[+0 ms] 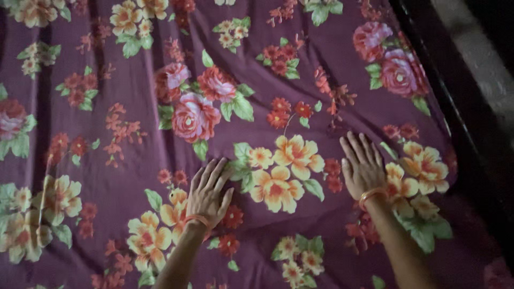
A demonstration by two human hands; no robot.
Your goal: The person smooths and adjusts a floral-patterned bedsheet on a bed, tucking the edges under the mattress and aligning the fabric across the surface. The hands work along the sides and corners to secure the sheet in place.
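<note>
Purple floral sheet (134, 107) spread flat, wrinkled at far left. Left hand (210, 191) and right hand (363, 166), well apart, lie palm-down with fingers spread, gripping nothing. Smoothing goes best with even outward strokes toward the right edge.

Floral bedsheet (134, 107) cut off at top, left & bottom pic edges; both forearms cropped at bottom; right-side dark strip (482, 80) too dim to tell.

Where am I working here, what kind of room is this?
Probably a dim bedroom: both hands, left hand and right hand, press flat on a purple floral bedsheet, with a dark bed edge at right.
</note>
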